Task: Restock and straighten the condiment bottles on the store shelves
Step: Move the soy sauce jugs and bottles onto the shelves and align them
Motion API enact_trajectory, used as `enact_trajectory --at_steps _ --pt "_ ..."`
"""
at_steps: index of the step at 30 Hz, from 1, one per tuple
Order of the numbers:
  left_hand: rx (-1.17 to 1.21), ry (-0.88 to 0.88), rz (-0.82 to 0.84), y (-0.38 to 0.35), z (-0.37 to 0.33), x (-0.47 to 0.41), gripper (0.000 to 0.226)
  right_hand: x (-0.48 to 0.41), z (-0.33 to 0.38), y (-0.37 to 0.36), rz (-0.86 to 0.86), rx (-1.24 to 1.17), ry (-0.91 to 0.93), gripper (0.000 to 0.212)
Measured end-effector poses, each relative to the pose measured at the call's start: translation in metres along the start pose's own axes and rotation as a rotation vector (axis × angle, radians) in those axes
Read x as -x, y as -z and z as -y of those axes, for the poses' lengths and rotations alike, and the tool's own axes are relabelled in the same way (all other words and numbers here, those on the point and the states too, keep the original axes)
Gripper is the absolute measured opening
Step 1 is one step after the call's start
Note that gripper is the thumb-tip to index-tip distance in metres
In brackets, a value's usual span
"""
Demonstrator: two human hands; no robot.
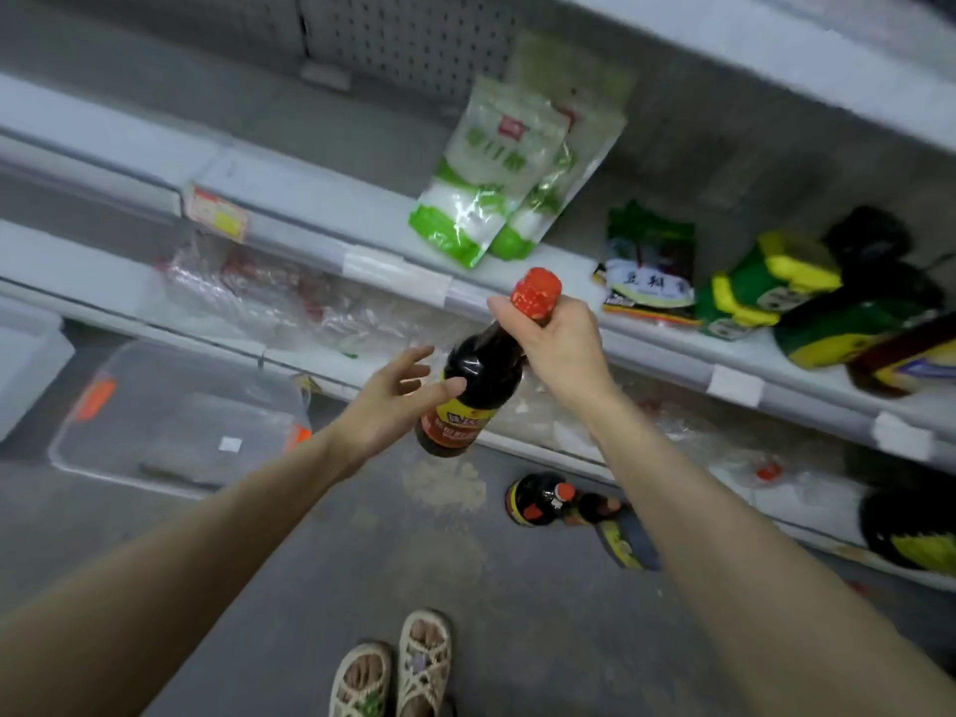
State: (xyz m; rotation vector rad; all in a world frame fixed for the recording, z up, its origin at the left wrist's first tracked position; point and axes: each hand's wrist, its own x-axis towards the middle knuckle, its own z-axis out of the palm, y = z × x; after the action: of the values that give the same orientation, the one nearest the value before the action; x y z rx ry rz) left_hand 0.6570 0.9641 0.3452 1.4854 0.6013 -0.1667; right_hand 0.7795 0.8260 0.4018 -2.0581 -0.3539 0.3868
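The head view looks down at grey store shelves above a grey concrete floor (pixel 465 587). The middle shelf (pixel 310 199) runs from the left edge down to the right edge.

The right hand (pixel 561 336) grips a dark sauce bottle (pixel 478 390) at its neck, just under the red cap (pixel 536 292), with the fingers curled around it. The bottle hangs tilted in the air in front of this shelf's front edge and touches no shelf. Its label is too blurred to read. The left hand (pixel 393 401) is open with the fingers spread, and the thumb tip lies against the bottle's body, above the label.

On the middle shelf two white-green bags (pixel 481 188) lean near the front edge. Toward the right end are a dark green packet (pixel 646 261) and green-yellow packs (pixel 765 282), which are smeared by blur.

The lower shelf carries goods in clear wrapping (pixel 269 297), hard to make out.

On the floor by the bottom shelf's edge stand more dark bottles (pixel 538 499), one partly hidden by the right forearm. At the left is a clear plastic box (pixel 170 406). The person's sandals (pixel 398 670) are cut off by the bottom edge.
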Motion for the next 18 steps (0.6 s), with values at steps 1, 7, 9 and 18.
enact_trajectory --at_steps 1,7,9,18 --pt "-0.017 -0.057 0.02 0.004 -0.044 0.02 0.092 0.005 0.049 0.025 -0.01 0.007 0.051 0.045" --pt "-0.078 -0.4 0.079 0.02 -0.214 0.082 0.095 0.014 0.241 0.111 -0.036 0.078 0.284 0.047" --pt "-0.104 -0.481 0.101 0.023 -0.264 0.1 0.085 0.02 0.298 0.137 -0.04 0.102 0.374 0.044" --pt "-0.218 -0.838 -0.019 0.037 -0.472 0.206 0.07 0.072 0.513 0.245 -0.135 0.148 0.696 0.042"
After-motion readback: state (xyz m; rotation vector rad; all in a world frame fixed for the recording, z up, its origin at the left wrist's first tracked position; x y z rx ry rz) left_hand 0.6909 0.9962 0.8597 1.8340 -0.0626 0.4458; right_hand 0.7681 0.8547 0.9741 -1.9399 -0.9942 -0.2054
